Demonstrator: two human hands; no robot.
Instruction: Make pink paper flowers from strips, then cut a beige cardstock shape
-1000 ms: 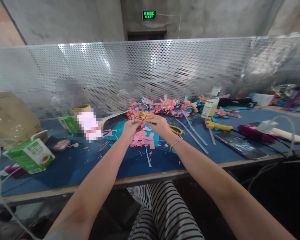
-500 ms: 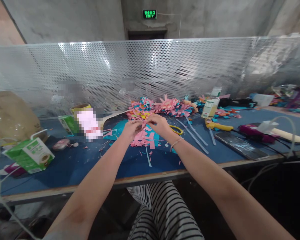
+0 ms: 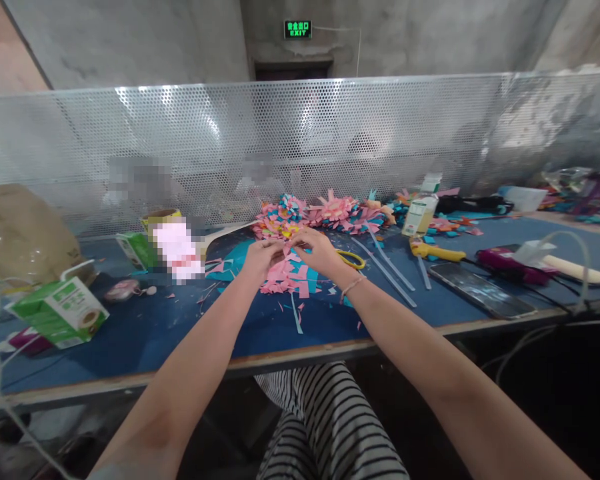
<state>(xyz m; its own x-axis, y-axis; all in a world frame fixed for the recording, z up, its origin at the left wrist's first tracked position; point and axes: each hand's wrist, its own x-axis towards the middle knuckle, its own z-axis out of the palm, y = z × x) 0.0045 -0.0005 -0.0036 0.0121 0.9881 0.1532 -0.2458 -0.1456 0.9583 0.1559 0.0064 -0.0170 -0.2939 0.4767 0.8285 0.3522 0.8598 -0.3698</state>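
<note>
My left hand [image 3: 264, 258] and my right hand [image 3: 319, 250] meet over the middle of the blue table [image 3: 180, 333]. Both are closed, fingertips pinching a small pink piece [image 3: 287, 249] that looks like paper or felt; its far side is hidden by the fingers. Beneath them lies a loose heap of pink cut pieces [image 3: 280, 277] on a turquoise sheet [image 3: 235, 260]. Just beyond my fingers sits a pile of fringed pink, blue and yellow flowers [image 3: 333, 212]. Yellow-handled scissors [image 3: 353, 259] rest by my right wrist, the blades out of sight.
To the right are clear glue sticks [image 3: 393, 270], a yellow glue gun [image 3: 437, 251], a bottle [image 3: 420, 213] and a dark phone [image 3: 483, 290]. On the left stand a green-and-white carton [image 3: 60, 310] and a lit phone [image 3: 177, 248]. A perforated metal screen [image 3: 280, 127] rises behind.
My fingers have shifted very slightly around the pink piece. Everything on the table stays where it was.
</note>
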